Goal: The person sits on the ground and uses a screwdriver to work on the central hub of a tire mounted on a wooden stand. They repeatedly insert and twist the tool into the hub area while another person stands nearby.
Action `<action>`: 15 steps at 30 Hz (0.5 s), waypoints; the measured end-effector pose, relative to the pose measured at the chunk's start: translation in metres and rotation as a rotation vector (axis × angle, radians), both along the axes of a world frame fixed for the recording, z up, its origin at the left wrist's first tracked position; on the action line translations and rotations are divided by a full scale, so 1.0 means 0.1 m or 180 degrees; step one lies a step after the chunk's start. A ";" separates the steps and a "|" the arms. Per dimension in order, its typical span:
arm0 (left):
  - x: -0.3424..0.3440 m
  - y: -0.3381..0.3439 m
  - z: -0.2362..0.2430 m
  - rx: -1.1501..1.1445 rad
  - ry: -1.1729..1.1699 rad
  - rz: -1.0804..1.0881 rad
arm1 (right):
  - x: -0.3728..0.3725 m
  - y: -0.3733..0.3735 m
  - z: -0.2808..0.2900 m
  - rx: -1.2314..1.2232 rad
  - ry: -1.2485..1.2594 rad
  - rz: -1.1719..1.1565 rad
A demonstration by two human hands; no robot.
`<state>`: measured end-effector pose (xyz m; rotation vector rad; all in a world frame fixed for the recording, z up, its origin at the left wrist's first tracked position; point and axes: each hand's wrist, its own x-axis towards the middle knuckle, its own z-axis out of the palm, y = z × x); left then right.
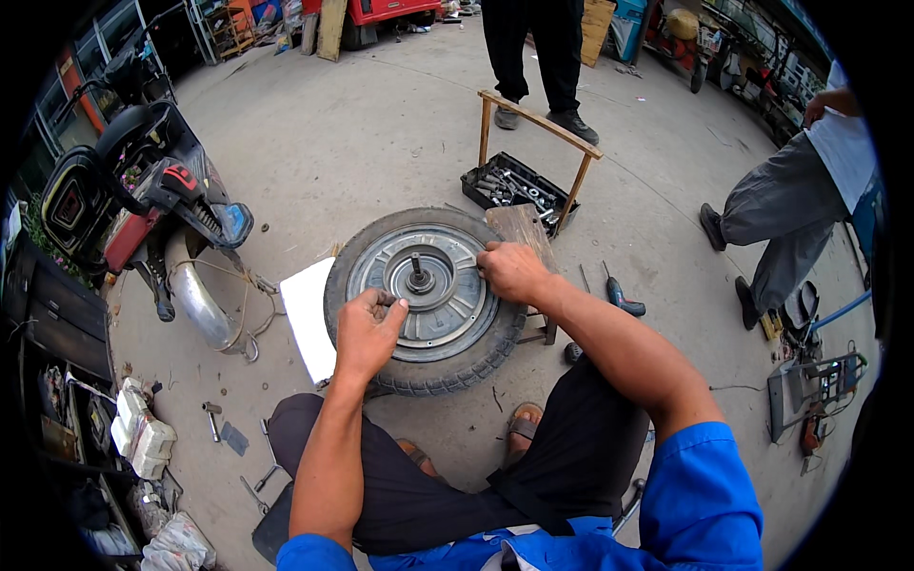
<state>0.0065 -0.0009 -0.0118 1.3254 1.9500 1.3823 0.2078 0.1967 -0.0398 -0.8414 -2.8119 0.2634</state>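
A small wheel [433,366] with a black tyre lies flat on the concrete in front of me, its grey hub motor cover [447,305] and axle stub [418,273] facing up. My left hand [367,330] rests on the near left of the hub cover, fingers curled as if pinching something small that I cannot make out. My right hand [511,271] presses on the far right rim of the cover, fingers closed around a small tool or fastener hidden under them. The wheel leans against a low wooden stool [522,228].
A black toolbox [509,186] of sockets sits behind the stool under a wooden frame [543,124]. A scooter [143,205] lies at left. A white board [309,314] lies beside the tyre. A green-handled screwdriver [624,300] lies right. One person stands far behind, another crouches at right.
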 end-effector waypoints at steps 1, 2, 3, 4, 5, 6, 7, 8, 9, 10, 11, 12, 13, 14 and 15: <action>0.00 0.00 0.00 0.0015 -0.0016 -0.0002 | 0.00 0.00 0.01 -0.0045 0.0031 0.0001; 0.00 0.00 -0.01 0.0030 -0.0033 -0.0002 | 0.00 0.01 0.00 0.0003 0.0030 -0.0002; 0.00 0.00 -0.01 0.0044 -0.0049 -0.0002 | 0.00 0.03 -0.01 0.0051 0.0030 -0.0004; 0.00 0.00 -0.02 0.0045 -0.0058 0.0000 | 0.00 0.04 -0.02 0.0100 0.0029 -0.0007; -0.01 0.00 -0.03 0.0046 -0.0068 0.0002 | -0.01 0.04 -0.02 0.0100 -0.0004 0.0002; -0.01 -0.01 -0.03 0.0047 -0.0077 0.0003 | -0.01 0.04 -0.03 0.0101 -0.0038 0.0011; -0.01 -0.01 -0.03 0.0039 -0.0069 0.0009 | -0.02 0.04 -0.04 0.0103 -0.0071 0.0019; 0.00 -0.01 -0.01 0.0031 -0.0062 0.0015 | -0.01 0.04 -0.04 0.0148 -0.0051 0.0036; 0.01 -0.02 0.00 0.0022 -0.0055 0.0018 | -0.01 0.04 -0.05 0.0192 -0.0031 0.0051; 0.01 -0.01 0.01 0.0007 -0.0012 0.0027 | 0.00 0.04 -0.05 0.0245 -0.0010 0.0064; 0.02 -0.01 0.01 -0.0008 0.0030 0.0032 | 0.00 0.04 -0.06 0.0260 -0.0034 0.0057; 0.03 -0.01 0.01 -0.0024 0.0071 0.0035 | 0.01 0.03 -0.07 0.0275 -0.0058 0.0047; 0.03 0.00 0.02 0.0000 0.0056 0.0024 | 0.00 0.02 -0.06 0.0306 -0.0071 0.0044; 0.04 0.00 0.01 0.0022 0.0041 0.0010 | 0.00 0.02 -0.05 0.0272 -0.0094 0.0041; 0.04 0.00 -0.01 0.0045 0.0025 -0.0007 | 0.01 0.01 -0.04 0.0238 -0.0118 0.0035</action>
